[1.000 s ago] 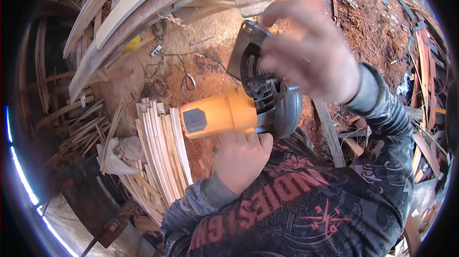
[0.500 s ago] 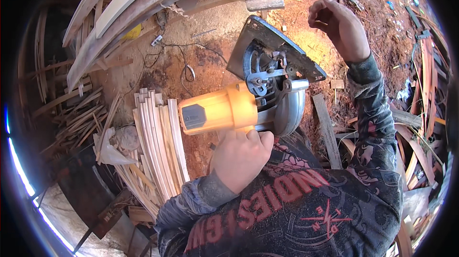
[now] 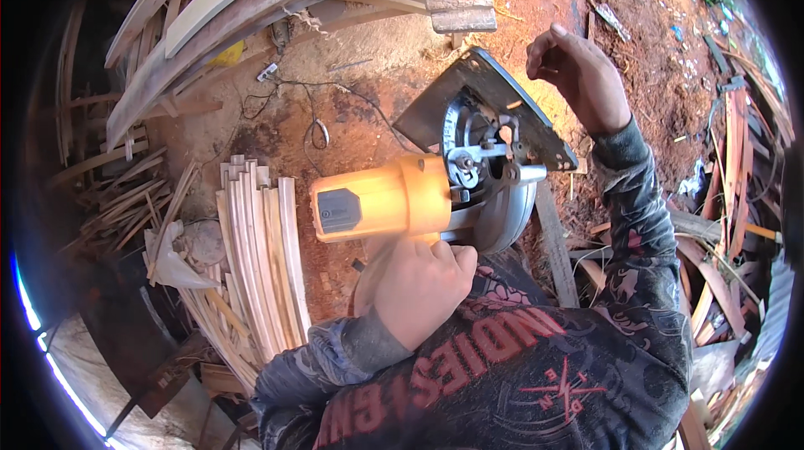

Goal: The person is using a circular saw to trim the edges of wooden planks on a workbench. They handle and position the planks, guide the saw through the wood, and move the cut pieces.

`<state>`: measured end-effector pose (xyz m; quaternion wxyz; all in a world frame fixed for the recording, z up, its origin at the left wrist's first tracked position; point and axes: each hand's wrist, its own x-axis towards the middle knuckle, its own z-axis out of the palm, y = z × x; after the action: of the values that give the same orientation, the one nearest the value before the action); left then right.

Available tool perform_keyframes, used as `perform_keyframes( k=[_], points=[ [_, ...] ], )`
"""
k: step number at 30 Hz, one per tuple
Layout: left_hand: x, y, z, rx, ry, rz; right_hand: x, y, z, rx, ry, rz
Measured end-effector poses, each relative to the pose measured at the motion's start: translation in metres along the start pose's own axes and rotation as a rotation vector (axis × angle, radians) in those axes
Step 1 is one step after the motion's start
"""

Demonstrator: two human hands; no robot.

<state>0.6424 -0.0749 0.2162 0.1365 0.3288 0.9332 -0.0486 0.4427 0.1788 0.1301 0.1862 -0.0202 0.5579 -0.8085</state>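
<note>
Gripping the yellow circular saw (image 3: 414,197), my left hand (image 3: 423,287) closed tight | my right hand (image 3: 584,82) raised, loosely curved, partly spread | near the saw's metal base plate (image 3: 431,108)

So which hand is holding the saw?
The left hand, closed at the near side of the yellow saw; the right hand hovers apart from it.

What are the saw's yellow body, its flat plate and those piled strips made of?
The yellow body looks like moulded plastic, smooth and lightly shiny. The flat plate is probably metal: dark, thin and scuffed. The piled strips seem bare wood, pale and matt, with tan streaks.
</note>
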Motion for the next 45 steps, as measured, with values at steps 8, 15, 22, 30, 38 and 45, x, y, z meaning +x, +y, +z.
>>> perform_keyframes(
  k=[8, 15, 22, 30, 38, 45],
  points=[
    [0.0, 0.003, -0.005, 0.018, 0.004, 0.051, -0.005, -0.008, 0.01, 0.018, -0.016, 0.026],
    [0.001, 0.003, -0.004, -0.009, -0.003, 0.056, -0.007, -0.008, 0.006, 0.061, -0.021, 0.072],
    [0.003, 0.003, -0.002, -0.011, 0.003, 0.072, -0.011, -0.009, 0.006, 0.078, -0.021, 0.08],
    [0.006, -0.002, 0.003, -0.021, 0.074, 0.028, -0.058, -0.022, 0.036, -0.673, 0.277, -0.291],
    [0.029, -0.013, 0.0, -0.239, -0.006, -0.022, -0.039, -0.02, 0.11, -1.59, -0.145, -0.649],
    [0.024, -0.017, -0.023, -0.279, 0.053, -0.009, -0.02, -0.027, 0.114, -1.687, -0.262, -0.594]
  ],
)
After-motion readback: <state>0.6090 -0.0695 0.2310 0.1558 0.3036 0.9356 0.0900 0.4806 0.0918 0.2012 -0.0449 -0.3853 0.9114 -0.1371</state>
